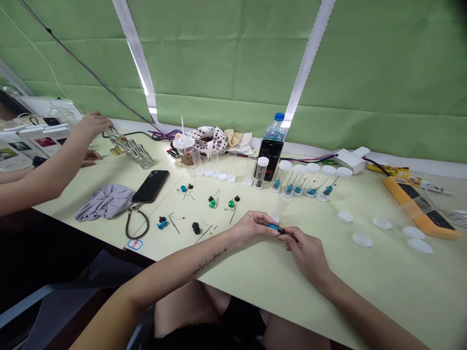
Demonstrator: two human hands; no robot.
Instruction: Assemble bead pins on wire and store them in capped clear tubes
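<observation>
My left hand [257, 226] has its fingers closed on a small blue part with a black end [273, 227], just above the pale table [251, 272]. The fingers of my right hand [308, 250] pinch the black end from the other side, so both hands grip the same piece. To their left lie loose sets of a blue piece [162, 222], green pieces [212, 203], a black piece [196, 227] and thin bent metal rods [175, 223]. Behind my hands stand several clear tubes with white caps [299, 170], holding blue parts and rods. One tube [261, 170] contains a dark piece.
A phone showing a timer [270, 158] leans before a water bottle [275, 129]. White caps [362, 239] and an orange power strip [419, 206] lie right. At left are a phone [151, 186], a grey cloth [105, 201] and another person's hand [93, 124] at glass bottles [134, 153].
</observation>
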